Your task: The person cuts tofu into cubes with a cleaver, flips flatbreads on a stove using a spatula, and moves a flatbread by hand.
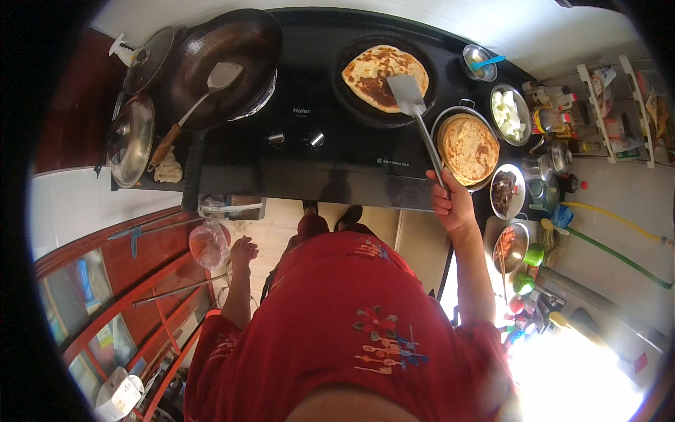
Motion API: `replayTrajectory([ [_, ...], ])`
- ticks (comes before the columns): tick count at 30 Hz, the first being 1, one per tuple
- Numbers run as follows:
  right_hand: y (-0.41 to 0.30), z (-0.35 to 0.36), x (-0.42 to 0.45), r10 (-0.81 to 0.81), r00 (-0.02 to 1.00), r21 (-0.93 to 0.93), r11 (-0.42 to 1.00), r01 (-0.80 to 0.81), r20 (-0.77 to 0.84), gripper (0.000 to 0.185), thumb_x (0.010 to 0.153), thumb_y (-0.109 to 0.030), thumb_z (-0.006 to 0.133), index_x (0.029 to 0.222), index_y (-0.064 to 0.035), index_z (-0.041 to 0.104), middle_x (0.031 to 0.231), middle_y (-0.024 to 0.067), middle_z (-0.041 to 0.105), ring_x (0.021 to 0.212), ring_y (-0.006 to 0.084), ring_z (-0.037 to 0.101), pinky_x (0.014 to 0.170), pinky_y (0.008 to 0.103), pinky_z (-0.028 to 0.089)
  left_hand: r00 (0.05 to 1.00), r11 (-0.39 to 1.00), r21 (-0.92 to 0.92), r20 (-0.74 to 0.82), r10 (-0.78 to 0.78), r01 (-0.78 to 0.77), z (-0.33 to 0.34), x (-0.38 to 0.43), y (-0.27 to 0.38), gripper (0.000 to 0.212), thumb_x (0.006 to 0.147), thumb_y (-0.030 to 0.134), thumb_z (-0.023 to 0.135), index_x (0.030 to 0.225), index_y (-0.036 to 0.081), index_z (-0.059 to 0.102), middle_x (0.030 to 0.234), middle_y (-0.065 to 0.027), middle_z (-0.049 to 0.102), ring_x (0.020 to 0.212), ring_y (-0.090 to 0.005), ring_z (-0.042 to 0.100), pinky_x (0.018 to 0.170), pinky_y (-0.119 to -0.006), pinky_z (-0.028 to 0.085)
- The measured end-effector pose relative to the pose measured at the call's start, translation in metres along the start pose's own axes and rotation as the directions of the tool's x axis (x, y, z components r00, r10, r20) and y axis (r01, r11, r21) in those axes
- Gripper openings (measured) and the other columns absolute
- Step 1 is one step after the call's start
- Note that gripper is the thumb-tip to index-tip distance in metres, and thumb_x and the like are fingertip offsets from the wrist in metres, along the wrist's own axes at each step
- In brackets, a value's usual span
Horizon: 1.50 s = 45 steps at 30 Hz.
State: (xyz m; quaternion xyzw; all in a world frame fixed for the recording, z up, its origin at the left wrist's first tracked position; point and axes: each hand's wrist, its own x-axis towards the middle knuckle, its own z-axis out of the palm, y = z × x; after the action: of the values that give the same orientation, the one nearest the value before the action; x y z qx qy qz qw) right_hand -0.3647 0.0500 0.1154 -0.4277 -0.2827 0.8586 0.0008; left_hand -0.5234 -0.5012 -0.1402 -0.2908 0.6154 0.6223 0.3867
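My right hand [451, 203] grips the handle of a metal spatula [407, 94]. The blade lies over the right part of a browned flatbread [379, 68] in a dark flat pan [343, 97] on the hob. Beside that pan, just above my hand, a metal pot [437, 122] holds a stack of flatbreads [468, 147]. My left hand [244, 250] hangs below the counter's front edge, fingers loosely curled, with nothing seen in it. A dark wok [221, 47] with a wooden-handled turner [225, 75] in it stands at the left of the hob.
Pot lids [131, 145] lean at the far left beside a folded cloth [169, 168]. Along the right stand a bowl of white chunks [509, 115], a plate of dark food [506, 191], a bowl with chopsticks [510, 248] and bottles [551, 120]. A lined bin [210, 244] is near my left hand.
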Motion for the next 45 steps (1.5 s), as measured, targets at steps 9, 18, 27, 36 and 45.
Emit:
replayTrajectory([
  [9,-0.004,-0.001,-0.013,0.004,1.0,-0.083,0.997,-0.006,-0.03,0.031,0.09,-0.035,0.043,0.096,-0.0069,0.054,0.054,-0.006,0.034,0.041,0.0037,0.023,0.037,0.0182,0.018,0.971,0.944,0.28,-0.11,0.215,-0.177,0.102,-0.035,0.055,0.02,0.084,0.022,0.053,0.084,0.002,0.056,0.057,-0.0059,0.053,0.044,-0.011,0.05,0.037,-0.022,0.038],
  [18,0.0,-0.032,-0.03,-0.155,0.986,0.151,0.978,0.144,0.063,0.035,0.095,-0.031,0.035,0.107,-0.0029,0.052,0.051,-0.0061,0.026,0.036,0.0026,0.019,0.031,0.0171,0.015,0.515,0.225,0.591,0.384,0.766,-0.775,0.262,-0.045,0.148,0.022,0.073,0.015,0.066,0.091,0.006,0.057,0.074,-0.0075,0.058,0.064,-0.0178,0.057,0.06,-0.029,0.047],
  [27,0.017,-0.071,-0.084,-0.359,0.929,0.29,0.883,0.369,-0.089,0.035,0.094,-0.033,0.037,0.103,-0.0036,0.053,0.049,-0.0054,0.026,0.035,0.0036,0.019,0.031,0.0185,0.016,0.504,-0.422,0.688,0.722,0.473,-0.59,0.355,-0.015,0.191,0.02,0.068,-0.003,0.053,0.086,0.005,0.048,0.092,-0.0138,0.05,0.083,-0.0381,0.052,0.066,-0.045,0.044],
  [36,0.047,-0.102,-0.085,-0.307,0.848,0.201,0.884,0.423,-0.431,0.032,0.092,-0.032,0.043,0.101,-0.004,0.053,0.05,-0.0053,0.029,0.036,0.0034,0.02,0.032,0.0187,0.016,0.265,-0.346,0.351,0.925,0.271,-0.87,0.358,0.026,0.217,0.015,0.065,-0.007,0.057,0.072,0.003,0.048,0.078,-0.0118,0.046,0.076,-0.0322,0.05,0.063,-0.04,0.04],
  [45,0.052,-0.108,-0.084,-0.3,0.828,0.184,0.886,0.426,-0.474,0.031,0.092,-0.032,0.044,0.1,-0.0032,0.053,0.051,-0.005,0.028,0.036,0.0033,0.021,0.032,0.0187,0.016,0.758,-0.137,0.902,0.42,0.5,-0.409,0.355,-0.008,0.173,0.033,0.073,0.036,0.061,0.084,0.005,0.057,0.082,-0.0162,0.063,0.079,-0.0354,0.06,0.066,-0.043,0.047],
])
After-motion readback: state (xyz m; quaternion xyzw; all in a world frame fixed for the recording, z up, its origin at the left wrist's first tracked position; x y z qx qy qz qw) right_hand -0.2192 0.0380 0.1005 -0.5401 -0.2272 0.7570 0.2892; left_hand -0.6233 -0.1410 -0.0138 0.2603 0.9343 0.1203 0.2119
